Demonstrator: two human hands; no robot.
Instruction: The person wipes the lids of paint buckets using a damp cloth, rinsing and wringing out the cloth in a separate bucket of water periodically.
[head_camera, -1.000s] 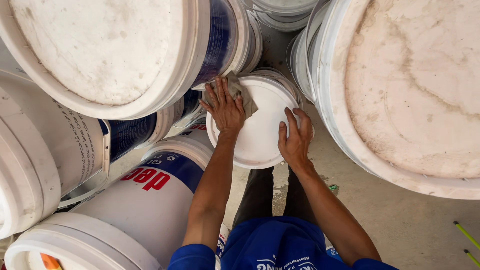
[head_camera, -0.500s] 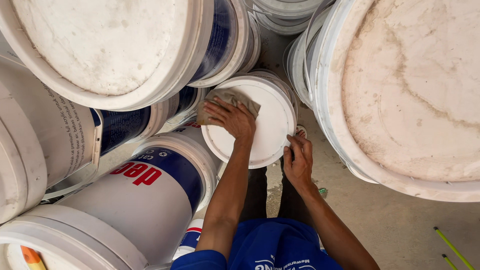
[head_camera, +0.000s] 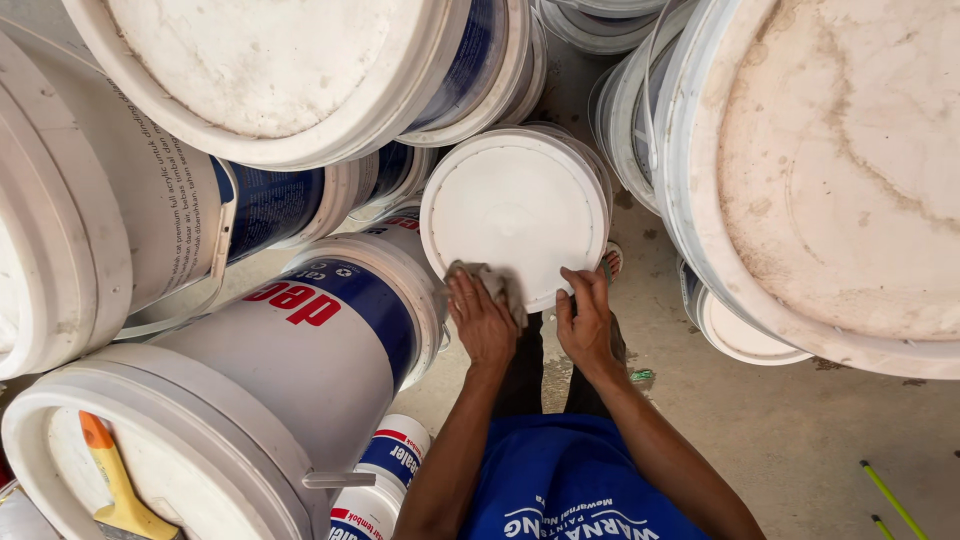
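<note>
A white round bucket lid (head_camera: 515, 210) sits on a low pail straight below me. My left hand (head_camera: 482, 320) presses a grey-brown rag (head_camera: 490, 281) onto the lid's near left rim. My right hand (head_camera: 587, 320) grips the lid's near right edge, fingers curled over it. Both forearms reach down from my blue shirt (head_camera: 575, 480).
Tall stacks of large white and blue paint pails crowd around: one upper left (head_camera: 270, 70), one right with a stained lid (head_camera: 850, 170), one lower left (head_camera: 300, 370). A scraper with an orange and yellow handle (head_camera: 115, 480) lies on a lid. Concrete floor (head_camera: 800, 440) shows at the lower right.
My left hand has dragged the rag from the lid's far left side down to its near rim. My right hand has stayed on the near right edge.
</note>
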